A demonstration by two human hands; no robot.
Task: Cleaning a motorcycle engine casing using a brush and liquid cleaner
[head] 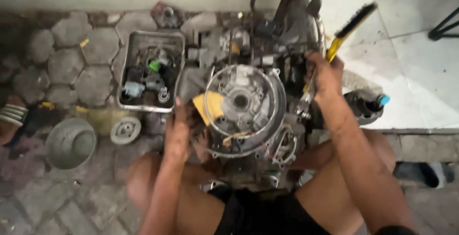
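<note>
At the centre of the frame sits a grimy cast-metal engine [244,106], its round open housing ringed by a bright thin rim, with grey ribbed surfaces and loose wires at its lower edge. The left hand [178,132] lies flat against the engine's left flank, fingers together and stretched upward, just beside a yellow rag [209,107] tucked inside the rim. The right hand [325,75], right of centre, is closed around the yellow handle of a brush [351,27] whose dark bristled head slants toward the upper right. Left of the engine, a dented rectangular metal tray [178,39] holds small oily parts on hexagonal stone pavers [71,58]. A dull grey round bowl [71,143] and a small ridged pulley wheel [125,130] rest at the lower left.
</note>
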